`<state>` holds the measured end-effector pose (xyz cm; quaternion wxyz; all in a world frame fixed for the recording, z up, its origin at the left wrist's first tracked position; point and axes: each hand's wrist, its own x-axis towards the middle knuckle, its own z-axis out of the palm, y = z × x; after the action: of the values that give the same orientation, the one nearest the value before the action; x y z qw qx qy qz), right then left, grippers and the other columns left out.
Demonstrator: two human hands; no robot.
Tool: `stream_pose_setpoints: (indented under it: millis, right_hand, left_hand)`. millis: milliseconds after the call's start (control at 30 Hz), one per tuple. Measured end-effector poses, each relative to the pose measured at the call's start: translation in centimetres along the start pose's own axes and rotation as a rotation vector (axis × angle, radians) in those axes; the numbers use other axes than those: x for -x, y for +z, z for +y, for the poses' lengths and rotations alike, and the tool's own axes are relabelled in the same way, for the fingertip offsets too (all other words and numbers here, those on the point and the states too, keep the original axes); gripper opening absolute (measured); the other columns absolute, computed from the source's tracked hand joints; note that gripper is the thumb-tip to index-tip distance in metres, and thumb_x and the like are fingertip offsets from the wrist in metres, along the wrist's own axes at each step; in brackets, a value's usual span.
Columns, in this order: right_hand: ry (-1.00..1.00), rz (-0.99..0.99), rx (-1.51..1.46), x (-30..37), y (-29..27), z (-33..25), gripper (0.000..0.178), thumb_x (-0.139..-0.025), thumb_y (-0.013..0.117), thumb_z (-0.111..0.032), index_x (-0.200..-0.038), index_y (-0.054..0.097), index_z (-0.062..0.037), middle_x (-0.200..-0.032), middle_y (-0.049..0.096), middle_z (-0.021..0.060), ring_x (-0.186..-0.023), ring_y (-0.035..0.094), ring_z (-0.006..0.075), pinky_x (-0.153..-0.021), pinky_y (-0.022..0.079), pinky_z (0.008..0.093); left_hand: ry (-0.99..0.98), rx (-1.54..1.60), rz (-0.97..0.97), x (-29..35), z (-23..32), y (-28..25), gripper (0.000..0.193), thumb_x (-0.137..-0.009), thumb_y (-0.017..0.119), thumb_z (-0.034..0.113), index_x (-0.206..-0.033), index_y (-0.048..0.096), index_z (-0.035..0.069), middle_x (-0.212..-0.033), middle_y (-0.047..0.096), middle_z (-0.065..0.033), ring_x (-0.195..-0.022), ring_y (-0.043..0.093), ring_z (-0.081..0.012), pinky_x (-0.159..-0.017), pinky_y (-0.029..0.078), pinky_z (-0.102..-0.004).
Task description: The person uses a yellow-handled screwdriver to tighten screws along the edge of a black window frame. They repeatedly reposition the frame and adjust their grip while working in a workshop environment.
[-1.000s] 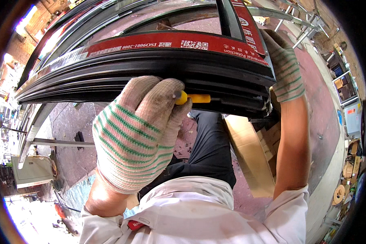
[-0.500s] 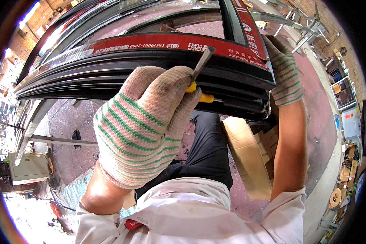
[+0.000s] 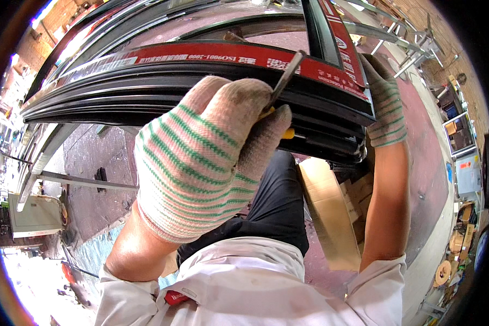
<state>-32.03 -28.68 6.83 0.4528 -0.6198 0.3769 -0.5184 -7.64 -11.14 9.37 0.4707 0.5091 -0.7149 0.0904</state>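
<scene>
My left hand (image 3: 201,146), in a white knit glove with green stripes, is closed around a hand tool. The tool's flat metal shaft (image 3: 288,77) sticks up past the thumb, across the frame's front edge. Bits of yellow handle (image 3: 290,133) show by the fingers; whether they belong to one tool or two I cannot tell. Before me lies a black grooved frame (image 3: 331,117), like a window frame, with red printed film on top. My right hand (image 3: 384,103), gloved alike, grips the frame's right corner from the far side; its fingertips are hidden behind the frame.
Below the frame, by my legs, stands an open cardboard box (image 3: 328,212). Metal stand legs (image 3: 87,183) reach under the frame on the left. A pale cabinet (image 3: 35,214) stands at far left. Shelves and clutter line the right wall, near a grey box (image 3: 467,174).
My left hand has moved slightly right and up with the tool, covering more of the yellow handle. The frame's corner sits a little further right, with my right hand still at it.
</scene>
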Motion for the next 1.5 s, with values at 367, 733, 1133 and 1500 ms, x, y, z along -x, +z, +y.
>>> stream_pose_setpoints:
  millis: [367, 733, 1133, 1500]
  right_hand:
    - [-0.017, -0.020, -0.156, -0.8, -0.4, 1.5, 0.027, -0.088, 0.072, -0.019, -0.108, 0.068, -0.0014, -0.096, 0.070, 0.0073, -0.086, 0.067, 0.0149, -0.074, 0.055, 0.0261]
    - [0.027, -0.040, -0.259, -1.1, -0.6, 1.1, 0.027, -0.088, 0.072, -0.014, -0.109, 0.066, 0.0007, -0.100, 0.070, 0.0098, -0.091, 0.067, 0.0165, -0.079, 0.056, 0.0275]
    - [0.023, 0.001, -0.211, -0.6, -0.1, 0.7, 0.027, -0.087, 0.074, -0.017, -0.107, 0.066, -0.0004, -0.098, 0.070, 0.0089, -0.088, 0.067, 0.0161, -0.078, 0.055, 0.0275]
    - [0.036, 0.062, -0.113, -0.2, 0.8, 0.5, 0.027, -0.088, 0.073, -0.021, -0.104, 0.067, 0.0001, -0.092, 0.069, 0.0076, -0.083, 0.066, 0.0152, -0.071, 0.053, 0.0266]
  left_hand:
    - [0.000, -0.061, -0.005, -0.9, -0.2, -0.3, 0.016, -0.081, 0.079, 0.015, -0.085, 0.066, 0.007, -0.071, 0.067, -0.0050, -0.059, 0.067, -0.0135, -0.056, 0.052, -0.0253]
    - [-0.028, 0.039, -0.005, -1.2, -0.1, -0.5, 0.023, -0.084, 0.074, 0.010, -0.104, 0.064, 0.006, -0.077, 0.069, -0.0057, -0.064, 0.067, -0.0105, -0.059, 0.052, -0.0232]
    - [-0.149, 0.356, -0.069, -2.1, 0.1, -0.1, 0.018, -0.088, 0.069, 0.009, -0.105, 0.066, 0.005, -0.080, 0.068, -0.0033, -0.068, 0.063, -0.0067, -0.061, 0.050, -0.0207]
    - [-0.122, 0.534, -0.158, -1.4, -1.2, -0.2, 0.018, -0.090, 0.066, 0.002, -0.107, 0.066, 0.005, -0.090, 0.067, 0.0012, -0.077, 0.060, -0.0032, -0.065, 0.049, -0.0189]
